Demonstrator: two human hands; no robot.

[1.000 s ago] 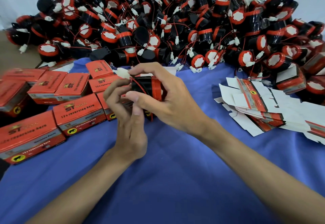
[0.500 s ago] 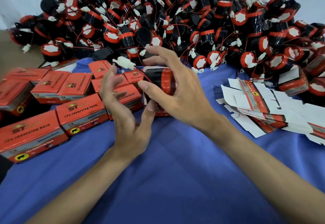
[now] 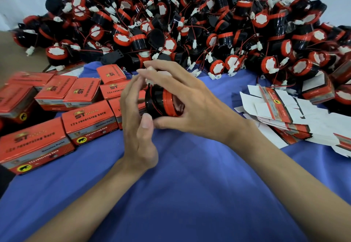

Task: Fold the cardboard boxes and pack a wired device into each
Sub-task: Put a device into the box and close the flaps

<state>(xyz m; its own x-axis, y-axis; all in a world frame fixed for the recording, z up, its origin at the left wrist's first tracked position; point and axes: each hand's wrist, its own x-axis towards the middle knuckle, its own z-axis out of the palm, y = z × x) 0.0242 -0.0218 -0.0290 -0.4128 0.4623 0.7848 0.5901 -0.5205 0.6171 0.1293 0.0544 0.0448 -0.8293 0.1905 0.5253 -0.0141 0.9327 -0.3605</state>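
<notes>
My right hand (image 3: 191, 105) grips a black wired device with a red ring (image 3: 161, 103), held above the blue cloth at mid-table. Its white connector (image 3: 150, 79) shows between my fingertips. My left hand (image 3: 136, 120) stands upright against the device's left side, fingers straight, thumb touching its lower edge. A big pile of the same devices (image 3: 190, 29) fills the back. Folded red boxes (image 3: 87, 120) stand in rows on the left. A stack of flat unfolded boxes (image 3: 284, 112) lies on the right.
A blue cloth (image 3: 190, 194) covers the table, with bare cloth in front of my arms. A pale wall runs behind the pile. A partly folded box (image 3: 317, 90) sits at the pile's right edge, near the flat stack.
My left hand let go of the wire and straightened beside the device. The white connector moved from the left in between my fingertips. My right hand turned the device a little.
</notes>
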